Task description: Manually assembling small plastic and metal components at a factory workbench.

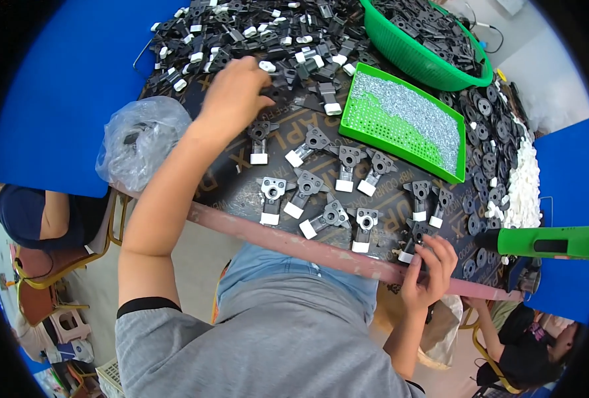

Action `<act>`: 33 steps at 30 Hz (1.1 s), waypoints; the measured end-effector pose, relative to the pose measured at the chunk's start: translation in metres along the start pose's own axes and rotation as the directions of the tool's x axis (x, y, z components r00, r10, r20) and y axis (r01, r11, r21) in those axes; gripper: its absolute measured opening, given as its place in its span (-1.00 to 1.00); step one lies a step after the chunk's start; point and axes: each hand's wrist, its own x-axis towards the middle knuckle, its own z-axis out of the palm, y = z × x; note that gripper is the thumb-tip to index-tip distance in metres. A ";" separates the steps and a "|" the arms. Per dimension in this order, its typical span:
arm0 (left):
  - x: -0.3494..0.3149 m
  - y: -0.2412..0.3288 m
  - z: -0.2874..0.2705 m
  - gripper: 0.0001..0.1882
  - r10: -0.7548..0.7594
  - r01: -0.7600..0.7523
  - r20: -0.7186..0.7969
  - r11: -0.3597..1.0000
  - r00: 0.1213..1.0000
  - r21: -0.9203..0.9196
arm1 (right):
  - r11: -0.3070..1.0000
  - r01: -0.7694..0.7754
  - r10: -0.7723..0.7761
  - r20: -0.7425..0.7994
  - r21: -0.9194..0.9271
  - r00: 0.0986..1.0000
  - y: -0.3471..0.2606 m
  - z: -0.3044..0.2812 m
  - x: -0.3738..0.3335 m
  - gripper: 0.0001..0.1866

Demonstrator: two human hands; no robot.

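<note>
My left hand [235, 93] reaches over the near edge of a heap of black plastic parts with white ends [241, 40]. Its thumb and fingers are apart, slightly blurred, beside a dark part [286, 78]. At the table's front edge, my right hand [433, 268] has thumb and fingertips closed around a black three-lobed part with a white end [406, 256]; the fingers partly hide it. Between the hands lie several similar assembled parts [307, 186], each with a flat lobed plate on top of a white-ended body.
A green tray of small silvery pieces [407, 119] stands right of centre, before a green basket of black parts [413, 60]. Black discs [483, 159] and white pieces [525, 179] lie at right, near a green-and-black tool [546, 243]. A plastic bag [138, 142] sits left.
</note>
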 end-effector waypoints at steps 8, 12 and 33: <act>-0.106 0.037 -0.064 -0.67 -0.530 0.576 0.272 0.807 0.803 -0.130 | 0.994 0.078 -0.083 -0.071 -0.076 0.994 -0.005 0.010 -0.009 -0.80; -0.134 0.044 -0.045 -0.66 -0.481 0.529 0.270 0.837 0.834 -0.143 | 0.990 0.080 -0.090 -0.081 -0.112 0.993 -0.003 0.012 -0.012 -0.79; -0.091 0.107 -0.027 -0.56 0.303 -0.277 0.092 0.935 0.949 -0.223 | 1.000 0.007 -0.007 0.010 0.003 1.000 -0.014 0.004 -0.001 -0.75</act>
